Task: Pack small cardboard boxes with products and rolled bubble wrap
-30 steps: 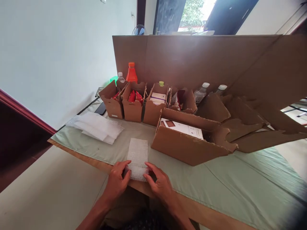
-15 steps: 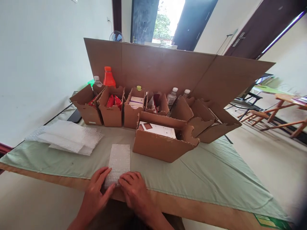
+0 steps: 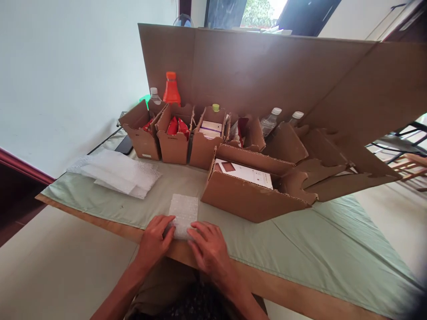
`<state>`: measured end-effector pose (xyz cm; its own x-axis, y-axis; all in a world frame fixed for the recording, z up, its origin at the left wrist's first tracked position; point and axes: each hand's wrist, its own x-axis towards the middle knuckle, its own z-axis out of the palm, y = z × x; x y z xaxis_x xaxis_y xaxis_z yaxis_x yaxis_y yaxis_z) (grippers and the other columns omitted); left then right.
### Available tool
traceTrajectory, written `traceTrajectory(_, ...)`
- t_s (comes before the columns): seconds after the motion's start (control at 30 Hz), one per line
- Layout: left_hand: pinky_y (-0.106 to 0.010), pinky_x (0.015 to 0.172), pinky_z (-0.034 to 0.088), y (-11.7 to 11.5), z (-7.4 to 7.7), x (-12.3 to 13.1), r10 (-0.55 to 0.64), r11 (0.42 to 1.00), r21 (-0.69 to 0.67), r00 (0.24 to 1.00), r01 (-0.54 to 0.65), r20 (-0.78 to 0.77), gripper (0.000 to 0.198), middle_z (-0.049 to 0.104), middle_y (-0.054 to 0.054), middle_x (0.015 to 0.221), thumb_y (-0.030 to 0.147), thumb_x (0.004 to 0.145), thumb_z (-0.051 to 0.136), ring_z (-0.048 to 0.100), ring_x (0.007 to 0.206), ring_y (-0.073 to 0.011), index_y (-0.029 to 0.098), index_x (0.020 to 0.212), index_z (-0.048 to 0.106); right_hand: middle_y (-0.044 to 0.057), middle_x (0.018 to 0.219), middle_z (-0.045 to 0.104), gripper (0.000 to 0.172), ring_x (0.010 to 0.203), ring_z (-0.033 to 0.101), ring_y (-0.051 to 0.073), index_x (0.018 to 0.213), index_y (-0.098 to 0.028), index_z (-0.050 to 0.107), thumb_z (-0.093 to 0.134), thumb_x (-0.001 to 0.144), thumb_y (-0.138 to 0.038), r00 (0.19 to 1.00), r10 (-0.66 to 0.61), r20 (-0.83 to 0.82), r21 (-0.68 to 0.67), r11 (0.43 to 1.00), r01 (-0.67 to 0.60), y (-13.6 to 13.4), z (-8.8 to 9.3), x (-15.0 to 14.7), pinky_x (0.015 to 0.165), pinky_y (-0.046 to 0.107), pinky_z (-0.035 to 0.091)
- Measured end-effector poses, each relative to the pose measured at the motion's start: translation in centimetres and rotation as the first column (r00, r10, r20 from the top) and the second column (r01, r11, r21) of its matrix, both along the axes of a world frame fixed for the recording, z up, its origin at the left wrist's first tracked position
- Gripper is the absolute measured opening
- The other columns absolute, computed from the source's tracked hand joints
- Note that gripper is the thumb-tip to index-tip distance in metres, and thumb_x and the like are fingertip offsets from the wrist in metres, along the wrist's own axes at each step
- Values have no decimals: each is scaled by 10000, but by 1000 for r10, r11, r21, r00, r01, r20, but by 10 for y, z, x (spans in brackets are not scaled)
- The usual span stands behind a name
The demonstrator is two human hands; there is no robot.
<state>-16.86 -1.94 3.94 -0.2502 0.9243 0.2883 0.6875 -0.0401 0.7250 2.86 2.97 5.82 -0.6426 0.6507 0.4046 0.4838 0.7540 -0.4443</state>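
Note:
A folded piece of bubble wrap (image 3: 184,211) lies at the front edge of the green-covered table, shorter than it is wide at the sides of my hands. My left hand (image 3: 157,235) grips its left edge, thumb and fingers bent around the side. At the right edge, my right hand (image 3: 208,246) holds it with curled fingers. Whether anything is inside the wrap I cannot tell. Further left lie several loose bubble wrap sheets (image 3: 115,172) in a pile. A cardboard bin (image 3: 253,200) with a white box (image 3: 245,173) in it stands to the right of my hands.
Several cardboard bins (image 3: 173,149) stand in a row behind, with red packets (image 3: 178,127) and boxes in them. An orange bottle (image 3: 171,91) and clear bottles (image 3: 271,122) stand behind these. A tall cardboard panel (image 3: 267,71) backs everything. A dark phone-like slab (image 3: 124,145) lies at left.
The bubble wrap strip has become shorter between my hands, folded or rolled at its near end. Both hands remain on its sides. My view has tilted down and turned left.

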Motion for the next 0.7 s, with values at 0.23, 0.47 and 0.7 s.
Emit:
traceTrajectory(0.23,-416,911,545,-12,10,5,224,973,2,957,-229,183,375,668,-128,1139,416,899,592,666,1014,-266,185,1187,658,101,1083,746,232,986,657,264,1109,-209,695,618,903,-135,1000,-20,-8,-107,994,19,17,-11,-20,866,416,494)
traceTrajectory(0.47,-418,974,540,-46,23,25,318,947,-287,582,-148,749,560,736,-123,1143,505,711,786,690,1083,-290,174,1148,676,64,1057,775,218,975,702,235,1080,-225,728,581,920,-215,974,-152,-167,-429,901,67,5,-1,-9,888,371,508)
traceTrajectory(0.7,-411,972,534,-40,25,52,200,972,-216,162,88,966,421,758,-99,1101,450,750,789,680,1115,-288,180,1063,712,28,935,770,192,856,703,210,1028,-240,741,581,933,-286,959,-150,-241,-658,751,-48,-29,15,-6,794,322,548)
